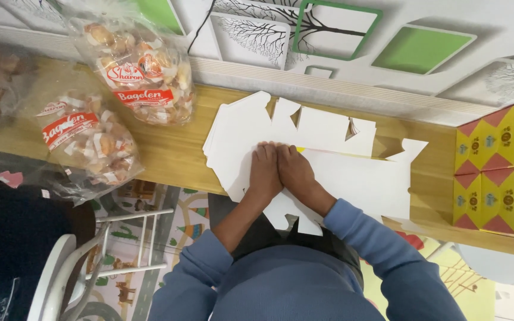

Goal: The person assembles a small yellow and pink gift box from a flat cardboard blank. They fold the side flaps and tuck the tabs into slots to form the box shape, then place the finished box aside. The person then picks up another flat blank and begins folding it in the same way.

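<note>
Here both hands — left hand (pixel 264 169) and right hand (pixel 295 169) — press flat, open-palmed, on the white die-cut carton blank (pixel 358 178) lying mid-bench; uneven pressure could skew the crease, or slide the loose stack beneath.

bare strip of worktop (pixel 176 151) open between clear bags of pastries (pixel 127 65) at left and stack of flat white card blanks (pixel 358 178) at centre; passage available there. far edge closed off by patterned wall (pixel 352 47) directly behind blanks. right end blocked by stacked yellow-and-red boxes (pixel 498 169), with narrow bare gap of wood (pixel 438 172) beside blanks. centre of blanks covered by left hand (pixel 265 169) and right hand (pixel 295 169), pressed flat, touching each other. near side left: white chair (pixel 90 261) below worktop edge.
</note>
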